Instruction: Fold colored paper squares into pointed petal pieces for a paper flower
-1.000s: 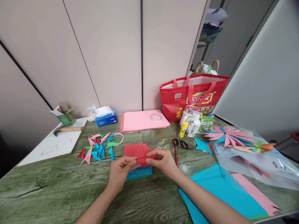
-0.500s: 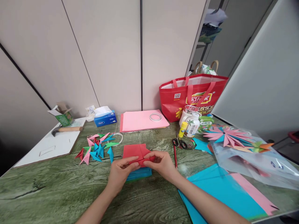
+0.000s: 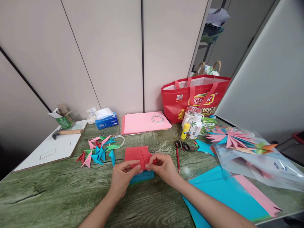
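Both hands pinch the near edge of a piece of red paper, which has a crease running across it. My left hand grips its lower left part between thumb and fingers. On the right side, my right hand holds the paper's corner, fingers curled. Beneath lies a small stack of blue paper, partly covered by the red paper and my hands. To the left is a loose pile of folded paper pieces in blue, pink, green and red.
Scissors, a red pencil and a glue stick lie or stand right of my hands. Blue sheets cover the front right. Pink paper, a tissue box, a hammer and a red bag are farther back.
The fingers have shifted slightly on the red paper, and its near edge seems a little less covered. The view has moved very slightly; nothing else has changed place.
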`<state>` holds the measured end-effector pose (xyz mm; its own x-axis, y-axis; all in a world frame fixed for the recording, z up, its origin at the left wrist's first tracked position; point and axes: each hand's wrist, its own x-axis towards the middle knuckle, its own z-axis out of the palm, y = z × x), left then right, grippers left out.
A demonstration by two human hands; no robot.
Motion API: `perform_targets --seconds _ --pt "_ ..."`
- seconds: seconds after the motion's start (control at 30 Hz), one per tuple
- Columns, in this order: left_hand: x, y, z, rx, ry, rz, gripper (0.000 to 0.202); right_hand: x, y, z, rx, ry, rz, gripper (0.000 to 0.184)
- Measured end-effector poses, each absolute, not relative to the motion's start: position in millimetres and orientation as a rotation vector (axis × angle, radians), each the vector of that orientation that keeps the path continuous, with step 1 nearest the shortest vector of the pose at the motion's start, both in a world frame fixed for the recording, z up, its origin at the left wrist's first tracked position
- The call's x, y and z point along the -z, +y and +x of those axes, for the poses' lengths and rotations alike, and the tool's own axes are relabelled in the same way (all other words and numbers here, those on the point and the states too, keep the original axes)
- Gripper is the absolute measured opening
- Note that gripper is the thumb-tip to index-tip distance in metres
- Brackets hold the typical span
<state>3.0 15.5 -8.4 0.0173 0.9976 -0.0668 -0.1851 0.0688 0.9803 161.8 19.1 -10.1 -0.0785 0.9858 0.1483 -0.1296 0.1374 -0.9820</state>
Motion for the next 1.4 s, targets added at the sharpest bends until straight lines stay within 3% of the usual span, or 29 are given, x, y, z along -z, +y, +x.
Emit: perform_targets --seconds 0.17,0.53,0.77,1.1,1.4 --pt "12.5 14.6 3.4 -1.254 1.132 1.032 0.019 16.8 19.6 159.6 -1.205 -1.262 -0.98 0.012" --pt "9.3 9.0 9.3 -1.239 1.172 1.006 0.024 29.1 19.1 156.4 -0.96 -1.358 -1.135 0.033" --pt "9.2 13.9 6.1 -1.273 1.108 0.946 0.022 20.6 21.2 158.2 -1.271 -1.263 -0.978 0.037" --pt "6.8 16.4 2.8 -1.262 1.104 0.946 0.024 12.9 23.0 165.8 -1.315 -1.358 -0.836 0.035" --pt "-3.7 25.0 -6.5 -1.234 1.176 1.069 0.029 12.9 27.4 171.2 -1.578 -1.314 -0.7 0.044"
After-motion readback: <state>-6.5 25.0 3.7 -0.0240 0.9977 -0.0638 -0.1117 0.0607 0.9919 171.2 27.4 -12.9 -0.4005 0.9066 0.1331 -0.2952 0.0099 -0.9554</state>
